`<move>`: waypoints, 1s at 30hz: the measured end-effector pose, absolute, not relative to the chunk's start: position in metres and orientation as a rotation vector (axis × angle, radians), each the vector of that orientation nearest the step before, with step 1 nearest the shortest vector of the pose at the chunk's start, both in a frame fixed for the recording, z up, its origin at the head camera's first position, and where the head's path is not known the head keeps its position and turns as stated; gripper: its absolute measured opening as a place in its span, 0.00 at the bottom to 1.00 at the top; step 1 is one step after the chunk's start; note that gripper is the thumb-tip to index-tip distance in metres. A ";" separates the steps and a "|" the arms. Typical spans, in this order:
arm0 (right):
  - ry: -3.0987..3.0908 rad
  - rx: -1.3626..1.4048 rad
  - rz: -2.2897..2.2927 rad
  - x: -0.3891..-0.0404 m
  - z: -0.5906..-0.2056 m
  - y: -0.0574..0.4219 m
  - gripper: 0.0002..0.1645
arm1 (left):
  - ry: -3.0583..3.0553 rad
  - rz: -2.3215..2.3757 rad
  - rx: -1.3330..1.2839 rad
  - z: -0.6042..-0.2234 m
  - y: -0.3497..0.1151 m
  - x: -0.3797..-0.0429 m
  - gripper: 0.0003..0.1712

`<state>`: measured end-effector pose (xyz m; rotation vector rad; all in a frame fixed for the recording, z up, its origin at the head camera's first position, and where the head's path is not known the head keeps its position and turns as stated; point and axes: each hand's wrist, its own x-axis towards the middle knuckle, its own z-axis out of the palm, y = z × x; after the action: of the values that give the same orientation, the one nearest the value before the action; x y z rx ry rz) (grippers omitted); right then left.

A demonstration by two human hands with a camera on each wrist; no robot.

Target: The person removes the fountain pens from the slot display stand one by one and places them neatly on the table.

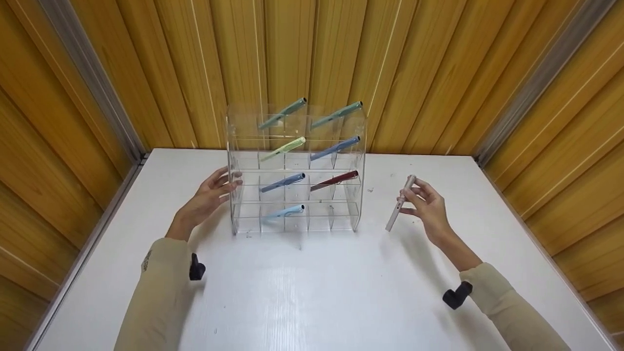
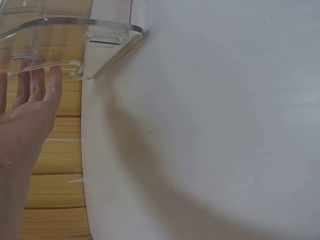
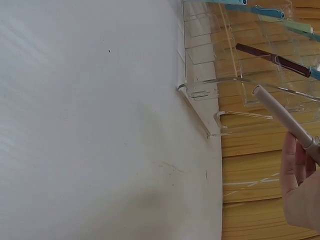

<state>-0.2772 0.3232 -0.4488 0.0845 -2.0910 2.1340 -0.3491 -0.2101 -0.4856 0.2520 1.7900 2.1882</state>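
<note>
My right hand [image 1: 429, 209] pinches a pale pinkish-grey pen [image 1: 395, 212] between thumb and fingers, to the right of a clear acrylic pen rack [image 1: 297, 201]. The pen tilts, its lower end pointing down toward the table; in the right wrist view that end of the pen [image 3: 280, 114] overlaps the rack's side. My left hand [image 1: 207, 197] is at the rack's left side, fingers extended along its side panel. Angled pens stand in the rack: two teal ones on top, then a pale green pen [image 1: 283, 149] beside a blue one, a blue beside a dark red pen [image 1: 334, 181], and a light blue pen [image 1: 285, 211] lowest.
The rack stands toward the back of a white table [image 1: 278, 292]. Yellow wood-look panels [image 1: 312, 53] rise behind and on both sides, with grey metal posts at the corners. A black wrist device [image 1: 457, 295] sits on the right sleeve, another on the left.
</note>
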 end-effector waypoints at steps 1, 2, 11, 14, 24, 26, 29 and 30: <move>-2.097 0.084 2.130 -0.279 -0.449 0.323 0.21 | 1.785 2.196 0.250 -0.486 -0.209 -0.349 0.43; -2.103 0.081 2.127 -0.280 -0.450 0.323 0.22 | 1.779 2.204 0.248 -0.487 -0.209 -0.349 0.42; -2.194 0.086 2.038 -0.288 -0.465 0.318 0.31 | 1.702 2.257 0.264 -0.490 -0.210 -0.349 0.40; -2.236 0.095 1.988 -0.289 -0.471 0.317 0.31 | 1.702 2.264 0.274 -0.491 -0.211 -0.349 0.41; -2.388 0.018 1.994 -0.296 -0.486 0.319 0.33 | 1.771 2.212 0.279 -0.492 -0.211 -0.350 0.41; -2.410 -0.014 2.014 -0.297 -0.488 0.319 0.34 | 1.776 2.208 0.287 -0.491 -0.211 -0.349 0.41; -2.439 -0.034 2.033 -0.299 -0.492 0.318 0.35 | 1.776 2.210 0.300 -0.491 -0.212 -0.350 0.41; -2.448 -0.033 2.040 -0.299 -0.493 0.317 0.35 | 1.778 2.209 0.307 -0.492 -0.212 -0.350 0.41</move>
<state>-0.2993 0.3173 -0.4930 -0.0332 -2.4476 2.0399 -0.3504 -0.2118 -0.4915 0.3065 1.7779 2.2086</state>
